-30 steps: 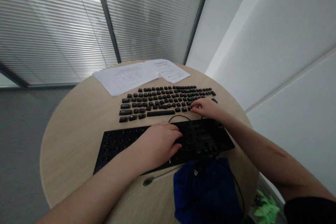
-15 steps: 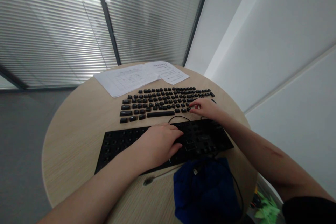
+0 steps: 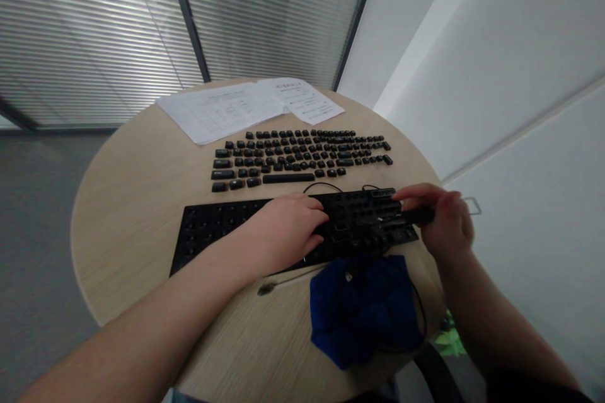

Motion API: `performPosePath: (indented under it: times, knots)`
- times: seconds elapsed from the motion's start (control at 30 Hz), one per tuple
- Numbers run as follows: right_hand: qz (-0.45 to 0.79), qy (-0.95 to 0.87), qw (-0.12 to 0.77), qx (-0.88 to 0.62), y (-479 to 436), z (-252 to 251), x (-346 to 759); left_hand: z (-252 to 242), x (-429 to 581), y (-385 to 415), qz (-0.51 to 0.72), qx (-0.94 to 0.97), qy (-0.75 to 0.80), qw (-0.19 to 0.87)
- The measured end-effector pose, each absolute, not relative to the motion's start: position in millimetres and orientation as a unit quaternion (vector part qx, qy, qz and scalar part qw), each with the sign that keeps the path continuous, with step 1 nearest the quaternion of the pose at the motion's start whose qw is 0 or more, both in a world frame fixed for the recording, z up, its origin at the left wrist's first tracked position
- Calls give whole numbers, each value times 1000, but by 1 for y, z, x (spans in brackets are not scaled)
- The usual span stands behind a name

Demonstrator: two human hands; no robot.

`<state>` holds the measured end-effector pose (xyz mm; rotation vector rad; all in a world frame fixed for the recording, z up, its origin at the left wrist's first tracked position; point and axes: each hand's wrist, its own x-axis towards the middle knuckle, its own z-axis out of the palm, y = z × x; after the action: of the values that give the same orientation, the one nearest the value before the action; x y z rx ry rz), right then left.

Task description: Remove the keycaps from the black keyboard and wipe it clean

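Observation:
A black keyboard (image 3: 222, 233) lies across the table, its left part showing bare switch sockets without caps. My left hand (image 3: 288, 227) rests on the middle of it, fingers stretched and thumb apart, gripping nothing. At the keyboard's right end, my right hand (image 3: 447, 217) is closed round a keycap puller (image 3: 418, 215) with a dark handle. A wire loop of the puller sticks out on the right, and its other end points at the keys. Removed keycaps (image 3: 288, 178) stand in rows behind the keyboard, the long space bar cap among them.
Printed papers (image 3: 222, 110) lie at the table's back. In front of the keyboard are a blue cloth bag (image 3: 363, 315) with a cable on it and a thin brush (image 3: 267, 289). The round table's edge (image 3: 78, 252) curves on the left; a white wall (image 3: 520, 107) stands right.
My right hand has left the keycap rows, moved right and toward me, and now holds the keycap puller over the keyboard's right end. My left hand stays on the keyboard. The view has tilted down.

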<state>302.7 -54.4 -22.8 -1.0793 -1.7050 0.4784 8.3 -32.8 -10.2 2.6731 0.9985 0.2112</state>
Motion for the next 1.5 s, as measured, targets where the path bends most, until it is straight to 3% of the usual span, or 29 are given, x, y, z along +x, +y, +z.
performPosePath:
  times: [0.17, 0.3, 0.43, 0.63, 0.9, 1.5]
  knots:
    - [305, -657, 501, -473, -66, -35, 295, -11, 12, -35, 63, 931, 332, 140]
    - [446, -662, 452, -397, -64, -35, 298, -10, 13, -35, 67, 930, 334, 140]
    - [501, -663, 440, -339, -63, -39, 302, -10, 10, -35, 74, 930, 331, 144]
    - [420, -673, 501, -348, -61, -50, 302, -13, 8, -35, 69, 926, 344, 137]
    - [365, -742, 404, -392, -54, -66, 303, -15, 13, -36, 62, 924, 354, 130]
    - [357, -758, 348, -419, -53, -61, 290, -21, 13, -30, 38, 933, 336, 122]
